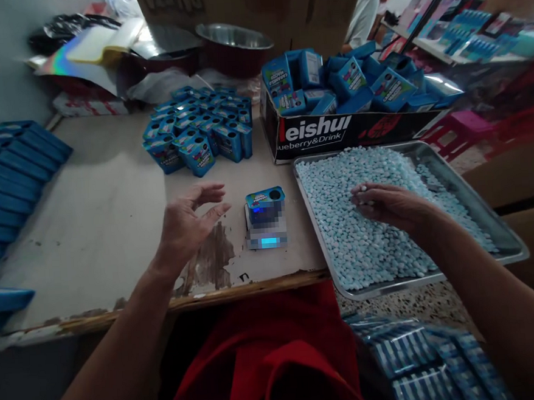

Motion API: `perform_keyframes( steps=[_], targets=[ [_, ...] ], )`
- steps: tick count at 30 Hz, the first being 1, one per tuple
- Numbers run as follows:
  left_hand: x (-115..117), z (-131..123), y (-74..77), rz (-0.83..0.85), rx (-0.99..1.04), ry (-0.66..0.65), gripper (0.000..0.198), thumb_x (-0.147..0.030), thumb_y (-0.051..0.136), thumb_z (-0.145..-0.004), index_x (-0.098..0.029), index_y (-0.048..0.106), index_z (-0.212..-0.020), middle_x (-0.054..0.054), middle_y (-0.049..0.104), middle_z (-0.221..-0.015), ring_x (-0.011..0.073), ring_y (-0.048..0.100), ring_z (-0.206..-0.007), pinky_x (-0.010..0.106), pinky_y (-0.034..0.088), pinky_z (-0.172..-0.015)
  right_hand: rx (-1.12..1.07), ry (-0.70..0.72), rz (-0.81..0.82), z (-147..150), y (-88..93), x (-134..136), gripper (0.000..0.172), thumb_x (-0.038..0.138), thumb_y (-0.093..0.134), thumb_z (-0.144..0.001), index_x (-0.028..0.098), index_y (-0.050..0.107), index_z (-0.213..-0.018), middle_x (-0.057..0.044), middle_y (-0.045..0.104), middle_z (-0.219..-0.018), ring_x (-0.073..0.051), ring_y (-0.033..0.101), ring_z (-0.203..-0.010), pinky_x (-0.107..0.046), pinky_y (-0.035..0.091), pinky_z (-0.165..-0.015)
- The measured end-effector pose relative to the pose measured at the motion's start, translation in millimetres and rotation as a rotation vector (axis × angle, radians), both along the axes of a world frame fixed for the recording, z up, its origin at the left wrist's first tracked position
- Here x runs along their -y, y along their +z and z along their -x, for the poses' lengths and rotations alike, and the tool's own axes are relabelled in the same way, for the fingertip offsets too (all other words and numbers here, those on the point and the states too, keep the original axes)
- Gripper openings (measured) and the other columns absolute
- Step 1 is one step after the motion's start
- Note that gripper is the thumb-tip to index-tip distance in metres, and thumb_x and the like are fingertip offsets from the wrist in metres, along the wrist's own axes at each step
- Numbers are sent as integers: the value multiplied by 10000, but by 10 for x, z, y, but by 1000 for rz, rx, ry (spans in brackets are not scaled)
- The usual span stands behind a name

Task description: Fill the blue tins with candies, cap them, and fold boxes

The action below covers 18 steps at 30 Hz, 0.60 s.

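A small blue candy box with a round hole in its top stands on a little scale near the table's front edge. My left hand hovers just left of it, fingers apart and empty. My right hand rests on the pale blue candies in the metal tray, fingertips pinched around a few candies.
A group of several filled blue boxes stands at the table's middle back. A black cardboard carton full of blue boxes sits behind the tray. Flat blue packs are stacked at the left. Plastic-wrapped packs lie on the floor at lower right.
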<state>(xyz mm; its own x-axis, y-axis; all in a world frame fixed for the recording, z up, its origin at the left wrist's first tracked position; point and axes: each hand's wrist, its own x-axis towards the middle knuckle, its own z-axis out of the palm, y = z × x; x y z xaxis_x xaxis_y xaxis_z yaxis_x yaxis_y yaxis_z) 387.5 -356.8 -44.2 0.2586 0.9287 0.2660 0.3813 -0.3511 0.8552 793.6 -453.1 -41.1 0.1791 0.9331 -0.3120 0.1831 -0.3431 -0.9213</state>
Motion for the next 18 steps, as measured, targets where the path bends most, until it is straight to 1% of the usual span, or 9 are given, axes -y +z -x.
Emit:
perform_keyframes(
  steps=[3,4,6,8,10,12,14,16,18],
  targets=[
    [-42,19,-34,41,106,-47,502,-379,816,-799,-176,684,-1239,88,748,-1116,220,720,-1008,426,570,-1016,-397,-20,131,84,21,-32,286,213,845,-679,191,679,-910,-1,588,-806,-74,481,-616,-198,412,-525],
    [-62,28,-54,51,132,-59,527,-384,828,-789,-177,679,-1251,96,743,-1132,225,718,-1016,436,568,-1020,-441,-17,142,128,39,-61,304,198,863,-672,190,683,-917,1,599,-820,-74,504,-638,-192,431,-548],
    [-99,42,-97,77,154,-80,575,-388,849,-767,-178,671,-1272,108,733,-1161,232,714,-1022,452,566,-1023,-414,32,133,247,95,-149,321,204,875,-693,189,689,-954,-4,627,-846,-86,555,-689,-202,469,-607],
    [-126,49,-131,118,134,-99,613,-393,859,-752,-177,660,-1290,116,724,-1188,244,709,-1038,476,558,-1035,-317,147,114,411,174,-281,319,241,866,-731,188,686,-989,3,632,-819,-91,561,-678,-215,461,-611],
    [-145,54,-148,162,93,-111,633,-404,859,-743,-176,653,-1297,119,718,-1208,262,704,-1063,504,547,-1050,-198,290,78,614,270,-444,297,289,837,-772,189,679,-1002,30,596,-738,-82,514,-610,-217,405,-560],
    [-161,71,-152,192,50,-111,626,-420,850,-744,-179,656,-1289,120,713,-1225,276,697,-1087,521,539,-1058,-42,413,0,837,372,-614,239,312,788,-815,186,679,-986,50,557,-690,-78,473,-577,-225,365,-543],
    [-183,109,-152,205,19,-109,612,-431,835,-755,-185,659,-1288,118,708,-1243,280,694,-1101,521,536,-1060,155,510,-107,1049,467,-762,161,283,738,-839,178,690,-951,45,564,-700,-83,472,-589,-242,367,-567],
    [-209,167,-155,210,-4,-101,597,-438,816,-772,-190,660,-1293,116,707,-1252,279,692,-1111,514,533,-1059,390,576,-224,1220,540,-866,95,220,702,-838,171,711,-918,24,607,-750,-95,503,-637,-258,382,-613],
    [-236,231,-164,218,-18,-91,582,-439,804,-782,-190,666,-1289,117,711,-1245,279,694,-1110,510,533,-1053,599,625,-314,1334,585,-919,97,157,670,-837,170,734,-910,1,655,-824,-113,549,-711,-267,399,-667]
  ],
)
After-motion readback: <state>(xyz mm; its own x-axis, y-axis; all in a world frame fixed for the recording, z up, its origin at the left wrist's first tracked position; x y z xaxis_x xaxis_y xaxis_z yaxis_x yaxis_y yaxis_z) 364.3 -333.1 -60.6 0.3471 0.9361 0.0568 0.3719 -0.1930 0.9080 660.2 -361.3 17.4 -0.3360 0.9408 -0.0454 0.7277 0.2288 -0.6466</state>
